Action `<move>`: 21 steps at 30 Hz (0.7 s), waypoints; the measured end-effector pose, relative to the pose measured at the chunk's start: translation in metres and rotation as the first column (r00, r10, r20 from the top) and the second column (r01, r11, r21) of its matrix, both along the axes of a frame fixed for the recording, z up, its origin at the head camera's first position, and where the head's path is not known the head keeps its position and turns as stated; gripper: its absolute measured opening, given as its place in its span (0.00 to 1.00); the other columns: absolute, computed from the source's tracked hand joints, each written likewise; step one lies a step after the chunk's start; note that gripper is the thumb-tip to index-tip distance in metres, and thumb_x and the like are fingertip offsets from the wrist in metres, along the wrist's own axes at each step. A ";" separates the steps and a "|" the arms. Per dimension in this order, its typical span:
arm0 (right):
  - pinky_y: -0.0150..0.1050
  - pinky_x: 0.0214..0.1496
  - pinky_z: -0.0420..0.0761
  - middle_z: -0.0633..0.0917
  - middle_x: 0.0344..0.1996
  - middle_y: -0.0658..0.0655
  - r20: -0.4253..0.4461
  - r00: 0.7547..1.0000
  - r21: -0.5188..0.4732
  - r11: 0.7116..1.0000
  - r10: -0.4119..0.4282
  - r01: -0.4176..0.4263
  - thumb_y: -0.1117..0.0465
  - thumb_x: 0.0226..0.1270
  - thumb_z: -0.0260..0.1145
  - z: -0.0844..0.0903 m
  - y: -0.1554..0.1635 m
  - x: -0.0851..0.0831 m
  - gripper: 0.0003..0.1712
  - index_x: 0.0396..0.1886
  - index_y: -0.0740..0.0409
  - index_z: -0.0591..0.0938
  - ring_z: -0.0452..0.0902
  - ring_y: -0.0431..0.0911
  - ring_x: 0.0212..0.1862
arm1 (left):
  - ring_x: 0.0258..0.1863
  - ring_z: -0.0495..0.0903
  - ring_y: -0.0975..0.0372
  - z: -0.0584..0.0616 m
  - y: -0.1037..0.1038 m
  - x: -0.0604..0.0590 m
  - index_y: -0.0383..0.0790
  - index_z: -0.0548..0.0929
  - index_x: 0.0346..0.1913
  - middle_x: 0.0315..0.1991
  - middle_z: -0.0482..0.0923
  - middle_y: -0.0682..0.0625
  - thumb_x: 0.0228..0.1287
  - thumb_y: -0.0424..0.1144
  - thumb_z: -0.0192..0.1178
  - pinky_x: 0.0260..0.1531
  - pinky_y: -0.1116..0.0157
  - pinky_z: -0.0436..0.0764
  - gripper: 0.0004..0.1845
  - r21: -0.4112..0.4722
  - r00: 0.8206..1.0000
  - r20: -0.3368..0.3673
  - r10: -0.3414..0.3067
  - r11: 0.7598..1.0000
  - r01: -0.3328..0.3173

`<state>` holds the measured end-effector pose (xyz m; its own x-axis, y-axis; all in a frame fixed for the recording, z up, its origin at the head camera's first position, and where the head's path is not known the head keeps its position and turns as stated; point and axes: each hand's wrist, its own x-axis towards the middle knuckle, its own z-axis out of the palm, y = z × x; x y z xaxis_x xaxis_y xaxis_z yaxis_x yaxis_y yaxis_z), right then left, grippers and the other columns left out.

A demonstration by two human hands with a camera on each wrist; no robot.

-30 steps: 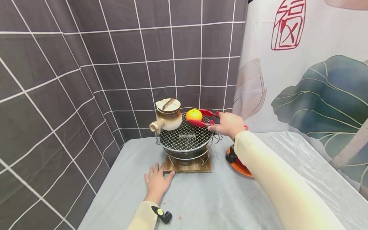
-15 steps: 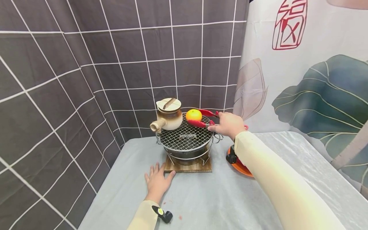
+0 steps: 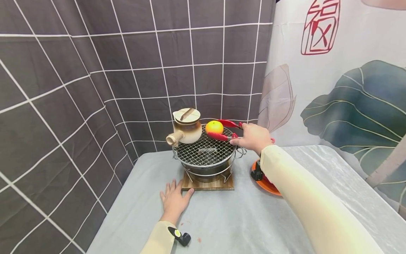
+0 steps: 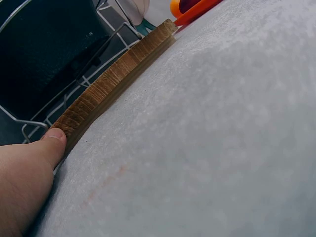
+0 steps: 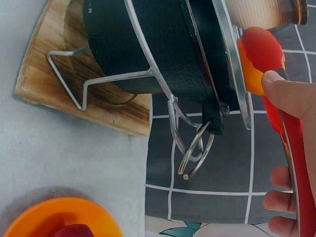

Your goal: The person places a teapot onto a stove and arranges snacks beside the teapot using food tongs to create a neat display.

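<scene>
Almost nothing moved since the earlier frame: right hand (image 3: 252, 137) still grips the red tongs (image 3: 222, 135), their tips apparently clamping the orange (image 3: 214, 127) on the grill (image 3: 206, 151), beside the teapot (image 3: 186, 127). Left hand (image 3: 173, 199) flat before the grill, fingers spread, thumb touching the wooden board (image 4: 106, 94). Orange seems just placed, not released.

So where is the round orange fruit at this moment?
In the head view, the round orange fruit sits on the wire grill mesh, right of the beige clay teapot, between the red tongs' tips.
</scene>
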<state>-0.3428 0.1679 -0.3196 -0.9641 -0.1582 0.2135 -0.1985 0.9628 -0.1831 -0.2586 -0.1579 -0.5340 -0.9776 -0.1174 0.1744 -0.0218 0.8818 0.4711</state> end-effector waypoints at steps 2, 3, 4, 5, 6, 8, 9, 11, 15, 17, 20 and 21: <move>0.55 0.37 0.82 0.86 0.40 0.60 0.000 1.000 0.000 1.000 0.002 -0.002 0.28 0.55 0.68 0.000 0.001 0.001 0.44 0.54 0.61 0.80 0.81 0.55 0.39 | 0.77 0.50 0.36 0.000 0.000 0.000 0.44 0.73 0.72 0.76 0.60 0.35 0.67 0.65 0.57 0.70 0.31 0.40 0.39 -0.001 1.000 0.002 -0.001 1.000 0.001; 0.56 0.38 0.82 0.86 0.42 0.60 -0.003 1.000 -0.002 1.000 0.004 -0.004 0.28 0.55 0.68 0.000 0.002 0.001 0.45 0.55 0.62 0.80 0.81 0.56 0.40 | 0.77 0.50 0.36 0.000 0.000 0.000 0.44 0.73 0.72 0.76 0.60 0.35 0.67 0.66 0.57 0.70 0.30 0.40 0.39 -0.002 1.000 0.000 -0.001 1.000 0.001; 0.57 0.39 0.82 0.86 0.44 0.61 -0.005 1.000 -0.002 1.000 0.004 -0.004 0.28 0.55 0.68 0.000 0.002 0.002 0.46 0.56 0.62 0.80 0.82 0.56 0.42 | 0.77 0.50 0.36 0.000 0.000 0.000 0.44 0.73 0.72 0.76 0.60 0.35 0.67 0.66 0.57 0.70 0.30 0.40 0.39 -0.003 1.000 -0.002 -0.001 1.000 0.001; 0.58 0.41 0.83 0.86 0.46 0.62 -0.006 1.000 -0.004 1.000 0.006 -0.006 0.28 0.55 0.68 0.000 0.003 0.002 0.47 0.58 0.63 0.80 0.82 0.57 0.44 | 0.77 0.50 0.36 -0.001 0.001 0.000 0.44 0.73 0.72 0.76 0.60 0.35 0.67 0.66 0.57 0.70 0.30 0.40 0.39 -0.004 1.000 -0.004 -0.001 1.000 0.001; 0.59 0.42 0.83 0.86 0.49 0.63 -0.007 1.000 -0.007 1.000 0.007 -0.007 0.28 0.55 0.69 0.000 0.004 0.002 0.48 0.60 0.63 0.79 0.82 0.58 0.46 | 0.77 0.50 0.36 -0.001 0.001 0.000 0.44 0.73 0.72 0.76 0.60 0.35 0.67 0.65 0.58 0.70 0.30 0.40 0.38 -0.003 1.000 -0.005 -0.001 1.000 0.001; 0.61 0.44 0.82 0.85 0.52 0.64 -0.009 1.000 -0.006 1.000 0.013 -0.013 0.28 0.55 0.69 0.000 0.006 0.002 0.50 0.63 0.63 0.78 0.82 0.59 0.49 | 0.77 0.50 0.36 -0.001 0.001 0.000 0.44 0.73 0.72 0.76 0.60 0.35 0.67 0.65 0.58 0.70 0.30 0.40 0.38 -0.001 1.000 -0.007 -0.003 1.000 0.003; 0.61 0.45 0.82 0.85 0.54 0.64 -0.009 1.000 -0.006 1.000 0.014 -0.014 0.28 0.55 0.69 0.000 0.007 0.001 0.51 0.65 0.63 0.77 0.82 0.59 0.51 | 0.77 0.51 0.36 -0.001 0.001 0.001 0.44 0.73 0.72 0.76 0.60 0.35 0.67 0.65 0.58 0.70 0.30 0.40 0.38 0.000 1.000 -0.007 -0.003 1.000 0.003; 0.62 0.46 0.82 0.84 0.56 0.64 -0.012 1.000 -0.006 1.000 0.019 -0.019 0.28 0.55 0.68 0.001 0.010 0.001 0.52 0.67 0.63 0.75 0.81 0.59 0.52 | 0.77 0.51 0.36 -0.001 0.001 0.001 0.44 0.73 0.72 0.76 0.60 0.35 0.67 0.65 0.58 0.70 0.30 0.40 0.38 0.003 1.000 -0.008 -0.002 1.000 0.002; 0.62 0.47 0.82 0.83 0.58 0.64 -0.019 1.000 -0.008 1.000 0.021 -0.021 0.28 0.56 0.68 0.002 0.016 0.001 0.54 0.70 0.62 0.73 0.81 0.59 0.53 | 0.77 0.51 0.36 -0.001 0.000 0.001 0.44 0.73 0.71 0.76 0.60 0.35 0.66 0.65 0.58 0.70 0.30 0.40 0.38 0.008 1.000 -0.008 0.001 1.000 -0.001; 0.63 0.47 0.82 0.83 0.58 0.65 -0.023 0.999 -0.007 1.000 0.026 -0.026 0.28 0.56 0.68 0.002 0.019 0.001 0.54 0.71 0.62 0.73 0.81 0.59 0.53 | 0.77 0.51 0.36 -0.001 0.000 0.000 0.44 0.73 0.71 0.76 0.60 0.35 0.66 0.65 0.58 0.70 0.30 0.40 0.38 0.007 1.000 -0.008 0.001 1.000 -0.001; 0.63 0.48 0.81 0.83 0.58 0.65 -0.033 0.999 -0.002 1.000 0.029 -0.029 0.27 0.56 0.68 0.002 0.025 0.002 0.54 0.71 0.61 0.73 0.81 0.59 0.53 | 0.77 0.51 0.36 0.000 0.000 0.000 0.44 0.73 0.71 0.76 0.60 0.35 0.66 0.65 0.58 0.70 0.30 0.40 0.38 0.007 1.000 -0.009 0.000 1.000 0.001; 0.63 0.48 0.81 0.83 0.58 0.65 -0.034 0.999 0.000 1.000 0.030 -0.030 0.27 0.56 0.67 0.002 0.027 0.002 0.54 0.71 0.61 0.73 0.81 0.59 0.53 | 0.77 0.51 0.36 0.000 0.001 0.000 0.44 0.73 0.71 0.76 0.60 0.35 0.66 0.65 0.58 0.70 0.30 0.40 0.38 0.008 1.000 -0.008 -0.001 1.000 0.001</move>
<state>-0.3406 0.1951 -0.3176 -0.9510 -0.1873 0.2459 -0.2338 0.9562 -0.1759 -0.2582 -0.1574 -0.5339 -0.9764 -0.1175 0.1810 -0.0171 0.8782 0.4779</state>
